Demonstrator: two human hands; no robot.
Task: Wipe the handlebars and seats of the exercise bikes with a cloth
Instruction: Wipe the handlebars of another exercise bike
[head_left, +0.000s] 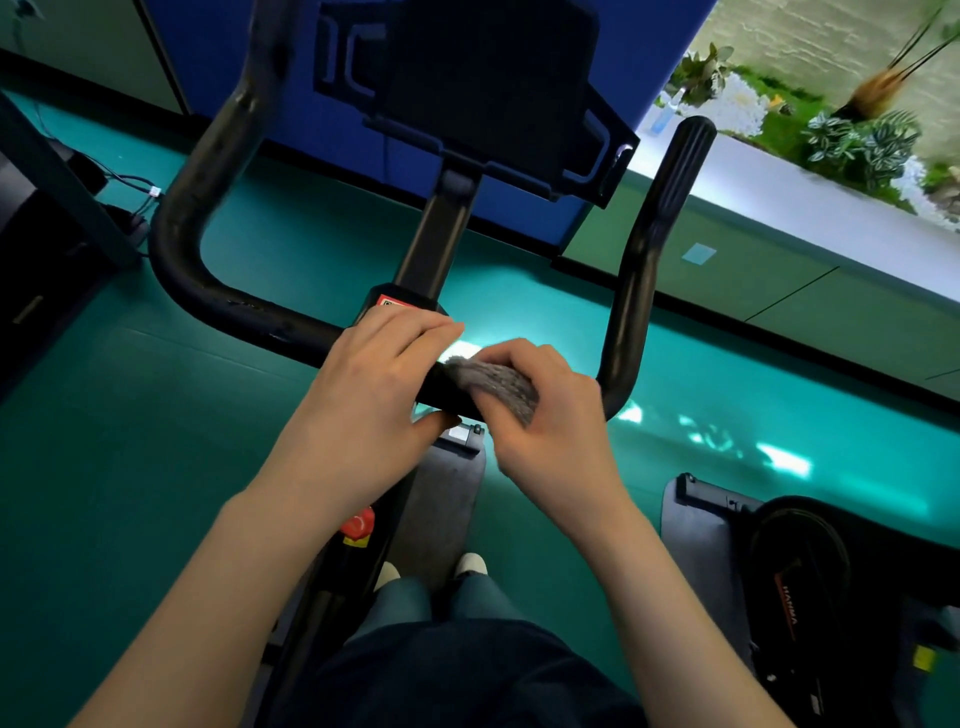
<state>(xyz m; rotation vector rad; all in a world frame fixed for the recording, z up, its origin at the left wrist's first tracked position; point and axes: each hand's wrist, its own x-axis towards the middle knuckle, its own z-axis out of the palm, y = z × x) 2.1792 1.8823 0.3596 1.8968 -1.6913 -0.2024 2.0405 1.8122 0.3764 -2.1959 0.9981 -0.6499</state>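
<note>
Legs: the person's jeans and pale shoes sit lowest in the view, astride the frame of the bike.
Red knob: on the frame under the left forearm, clear of the wiping.
Right grip: clenched round the cloth, fingers curled over the top of the bar and pressing the fabric onto it.
Cloth: grey and bunched, wrapped over the handlebar's crossbar right of centre, between the two hands.
Left grip: grasping the crossbar just beside the cloth, fingers over the top and thumb beneath, which I judge is there to steady the bar.
Handlebar: a black U-shape; the crossbar runs under both hands and a horn rises at each end.
Step in hand: wiping the crossbar, judged early to midway on this bike.
Doing it well: wrap the cloth all the way round so the underside gets cleaned, slide outward toward the right horn, follow the bend without lifting, then shift the steadying hand and cover the patch it hid.
Left horn: well apart from the cloth; its turn comes later.
Console mount: dark, above the stem, not part of the job.
Seat: not in view.
Second bike: at the right edge, waiting.
</note>
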